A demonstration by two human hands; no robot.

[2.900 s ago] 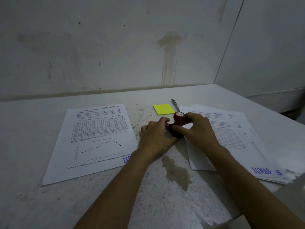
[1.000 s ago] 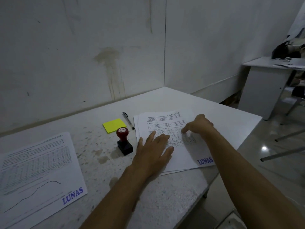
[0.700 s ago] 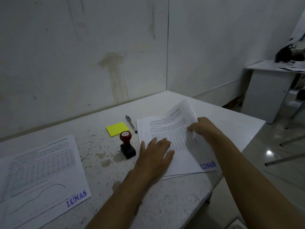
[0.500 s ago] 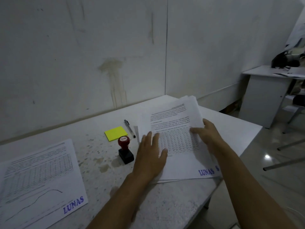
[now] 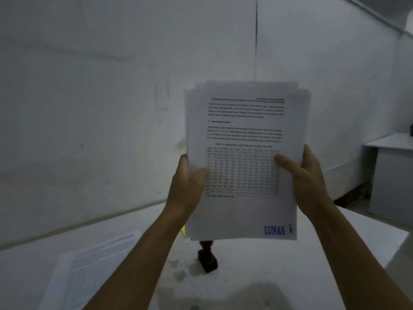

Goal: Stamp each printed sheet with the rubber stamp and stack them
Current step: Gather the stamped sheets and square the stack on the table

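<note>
gripping the stack of printed sheets (image 5: 243, 162) upright at frame centre, your left hand (image 5: 187, 186) and right hand (image 5: 306, 177) curled round its side edges (blue stamp (image 5: 274, 230) lower right); the rubber stamp (image 5: 207, 257) stood below.

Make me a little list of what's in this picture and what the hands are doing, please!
left hand: grips the left edge of the stack of sheets
right hand: grips the stack's right edge, thumb on the front page
stack of sheets: held upright in the air, edges uneven
top page: text, a table, blue LUNAS stamp mark at bottom right
rubber stamp: stands on the table below the stack, touched by no hand
single sheet: lies flat on the table at left, blurred
yellow item: only a sliver shows beside the stack
</note>
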